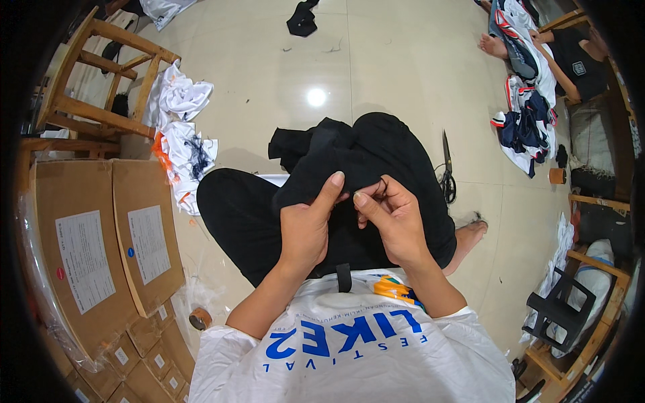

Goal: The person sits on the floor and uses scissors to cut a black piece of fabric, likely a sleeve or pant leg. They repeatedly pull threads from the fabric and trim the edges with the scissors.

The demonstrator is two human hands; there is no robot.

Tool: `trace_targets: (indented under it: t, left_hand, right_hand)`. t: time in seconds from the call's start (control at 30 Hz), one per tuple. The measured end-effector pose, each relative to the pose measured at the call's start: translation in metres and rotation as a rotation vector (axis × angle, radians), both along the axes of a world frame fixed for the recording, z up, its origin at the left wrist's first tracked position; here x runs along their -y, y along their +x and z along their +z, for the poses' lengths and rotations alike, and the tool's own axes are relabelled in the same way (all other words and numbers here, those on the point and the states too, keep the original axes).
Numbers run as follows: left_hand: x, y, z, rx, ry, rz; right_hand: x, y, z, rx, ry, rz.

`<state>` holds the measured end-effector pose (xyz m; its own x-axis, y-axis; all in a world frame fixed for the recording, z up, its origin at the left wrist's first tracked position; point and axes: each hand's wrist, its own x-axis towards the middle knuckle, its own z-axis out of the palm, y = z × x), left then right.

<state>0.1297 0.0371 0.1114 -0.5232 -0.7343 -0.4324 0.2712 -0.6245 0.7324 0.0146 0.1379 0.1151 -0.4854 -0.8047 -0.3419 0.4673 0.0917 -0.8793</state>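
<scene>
Black fabric (310,161) is bunched over my lap, against black trousers (232,215) that make its outline hard to follow. My left hand (306,225) grips the fabric's near edge, thumb on top and pointing away from me. Just to its right, my right hand (395,218) is closed in a pinch, thumb against forefinger. A thin dark line like a thread curls by its forefinger; what the fingertips hold is too small to make out. Black-handled scissors (448,176) lie on the floor beyond my right knee.
Stacked cardboard boxes (101,235) stand at left, below a wooden stool (107,74). White garments (185,144) lie beside them. Tape rolls (200,318) are on the floor. At right are another person (568,67), a navy-and-white clothing pile (527,127) and a black plastic object (561,305).
</scene>
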Motion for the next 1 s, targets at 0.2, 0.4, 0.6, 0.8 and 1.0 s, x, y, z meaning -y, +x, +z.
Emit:
trace_targets:
  t: [0.2, 0.4, 0.6, 0.8, 1.0]
  left_hand:
    - [0.001, 0.0, 0.0, -0.026, 0.096, 0.018]
    - [0.003, 0.001, -0.002, -0.009, 0.138, 0.016]
    - [0.004, 0.002, -0.002, -0.041, 0.16, 0.02]
    - [0.004, 0.002, -0.001, -0.032, 0.2, 0.012]
    - [0.004, 0.003, -0.004, -0.037, 0.205, 0.021]
  right_hand:
    - [-0.004, 0.006, 0.001, -0.091, -0.044, 0.013]
    - [-0.007, 0.005, -0.006, -0.09, -0.118, 0.028]
    - [-0.011, 0.003, -0.012, -0.105, -0.18, 0.087]
    - [-0.017, -0.003, -0.015, -0.118, -0.208, 0.138]
    - [-0.023, -0.009, -0.018, -0.095, -0.278, 0.219]
